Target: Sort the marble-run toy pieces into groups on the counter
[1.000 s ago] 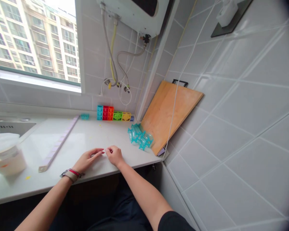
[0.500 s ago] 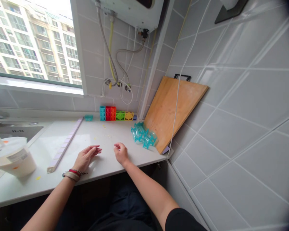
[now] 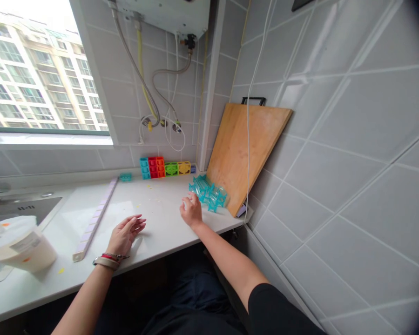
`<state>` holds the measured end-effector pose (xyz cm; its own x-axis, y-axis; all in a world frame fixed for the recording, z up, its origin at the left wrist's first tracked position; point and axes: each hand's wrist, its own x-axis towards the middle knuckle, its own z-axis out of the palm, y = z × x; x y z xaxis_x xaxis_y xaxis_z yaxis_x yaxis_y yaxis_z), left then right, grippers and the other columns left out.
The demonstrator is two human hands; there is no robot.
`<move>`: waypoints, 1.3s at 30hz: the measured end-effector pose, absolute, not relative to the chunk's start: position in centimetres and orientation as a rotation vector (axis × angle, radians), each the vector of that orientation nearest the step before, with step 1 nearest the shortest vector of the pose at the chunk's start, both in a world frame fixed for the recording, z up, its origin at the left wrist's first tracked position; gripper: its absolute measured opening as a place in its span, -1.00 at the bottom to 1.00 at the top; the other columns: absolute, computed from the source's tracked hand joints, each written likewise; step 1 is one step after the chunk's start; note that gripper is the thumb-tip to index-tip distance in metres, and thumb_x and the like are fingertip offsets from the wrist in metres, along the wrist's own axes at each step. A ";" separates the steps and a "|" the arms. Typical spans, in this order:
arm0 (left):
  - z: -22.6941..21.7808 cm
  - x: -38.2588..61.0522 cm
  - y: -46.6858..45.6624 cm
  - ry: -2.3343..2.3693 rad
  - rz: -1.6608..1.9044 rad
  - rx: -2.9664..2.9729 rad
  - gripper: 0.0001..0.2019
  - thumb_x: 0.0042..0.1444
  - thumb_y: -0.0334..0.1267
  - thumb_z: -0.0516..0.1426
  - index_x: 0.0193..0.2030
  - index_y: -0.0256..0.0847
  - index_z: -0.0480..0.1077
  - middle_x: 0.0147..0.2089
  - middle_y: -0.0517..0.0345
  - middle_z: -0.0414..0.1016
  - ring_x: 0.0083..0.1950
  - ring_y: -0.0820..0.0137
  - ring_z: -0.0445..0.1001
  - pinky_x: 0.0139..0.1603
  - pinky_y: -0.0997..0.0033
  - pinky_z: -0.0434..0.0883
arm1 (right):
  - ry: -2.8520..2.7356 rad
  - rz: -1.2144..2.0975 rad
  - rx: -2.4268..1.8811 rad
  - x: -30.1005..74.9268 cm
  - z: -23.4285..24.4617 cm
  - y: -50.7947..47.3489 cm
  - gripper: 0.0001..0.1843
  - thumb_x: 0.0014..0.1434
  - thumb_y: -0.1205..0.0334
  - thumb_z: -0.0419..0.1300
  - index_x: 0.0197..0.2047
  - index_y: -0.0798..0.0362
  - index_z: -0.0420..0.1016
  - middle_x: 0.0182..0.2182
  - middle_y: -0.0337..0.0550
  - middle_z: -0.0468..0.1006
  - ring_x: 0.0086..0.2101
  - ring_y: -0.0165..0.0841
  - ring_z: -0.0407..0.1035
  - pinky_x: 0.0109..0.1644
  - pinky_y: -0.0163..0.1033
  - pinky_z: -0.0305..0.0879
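Observation:
My left hand (image 3: 125,233) rests on the white counter (image 3: 160,218) with fingers loosely spread and nothing in it. My right hand (image 3: 191,210) is stretched toward a pile of clear teal plastic pieces (image 3: 207,192) and its fingertips are at the pile's near edge. Its fingers are curled, and I cannot see whether they hold a piece. A long strip of pale lilac tiles (image 3: 95,217) lies to the left of my left hand.
A row of coloured blocks (image 3: 164,167) stands against the back wall, with a small teal piece (image 3: 125,177) beside it. A wooden cutting board (image 3: 246,149) leans on the right wall behind a white cable. A lidded cup (image 3: 16,243) and a sink (image 3: 21,207) are at left.
My hands were together at the counter's front; the right hand has moved away to the right up to the teal pile. The left hand stayed in place. The camera view shifted downward.

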<state>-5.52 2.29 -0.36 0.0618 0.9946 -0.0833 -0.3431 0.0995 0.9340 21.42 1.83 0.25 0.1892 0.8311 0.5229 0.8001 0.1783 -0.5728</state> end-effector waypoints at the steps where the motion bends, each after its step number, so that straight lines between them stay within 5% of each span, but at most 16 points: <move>1: -0.2 -5.5 2.2 0.958 1.249 0.904 -0.59 -0.06 -0.07 0.38 -0.12 -0.28 0.53 -0.27 0.01 0.66 -0.20 0.26 0.63 0.00 0.13 0.56 | -1.572 0.028 -1.626 22.7 0.2 2.1 -0.69 0.24 0.34 0.16 0.05 0.06 0.54 0.28 0.07 0.25 0.04 -0.15 0.37 0.18 -0.06 0.31; 9: 0.3 -5.5 1.6 0.976 1.216 0.923 -0.58 0.00 -0.07 0.37 -0.07 -0.31 0.52 -0.22 -0.03 0.65 -0.23 0.30 0.62 -0.04 0.19 0.57 | -1.463 -0.008 -1.755 26.0 -2.2 2.8 -0.39 0.26 0.37 0.09 0.37 0.15 0.22 0.28 0.19 0.32 0.07 -0.08 0.42 0.04 -0.11 0.40; 25: 0.1 -5.6 1.3 0.993 1.269 0.976 -0.57 -0.01 -0.05 0.37 -0.09 -0.30 0.51 -0.21 -0.05 0.61 -0.26 0.31 0.59 -0.11 0.25 0.56 | -1.394 0.261 -1.436 26.9 -2.8 2.8 -0.78 0.25 0.27 0.13 -0.15 0.07 0.60 -0.14 0.05 0.61 -0.06 -0.14 0.50 0.12 -0.06 0.39; 33: 0.3 -4.5 0.8 1.014 1.273 1.170 -0.27 -0.08 -0.14 0.45 0.25 -0.07 0.34 0.27 -0.12 0.43 0.19 0.13 0.50 0.02 0.23 0.52 | -1.366 0.668 -1.142 20.2 -3.1 1.4 -0.67 0.33 0.01 0.08 -0.12 0.07 0.51 -0.24 -0.06 0.63 -0.38 -0.29 0.61 -0.29 -0.23 0.54; 39: -0.2 -4.7 0.8 1.028 1.203 1.191 -0.49 -0.01 -0.04 0.40 0.01 -0.26 0.47 -0.04 -0.13 0.63 -0.12 0.19 0.64 -0.10 0.22 0.54 | -1.466 0.858 -1.040 18.1 -3.2 0.4 -0.72 0.20 0.04 0.25 -0.13 0.04 0.55 -0.06 -0.04 0.59 -0.39 -0.39 0.57 -0.28 -0.26 0.51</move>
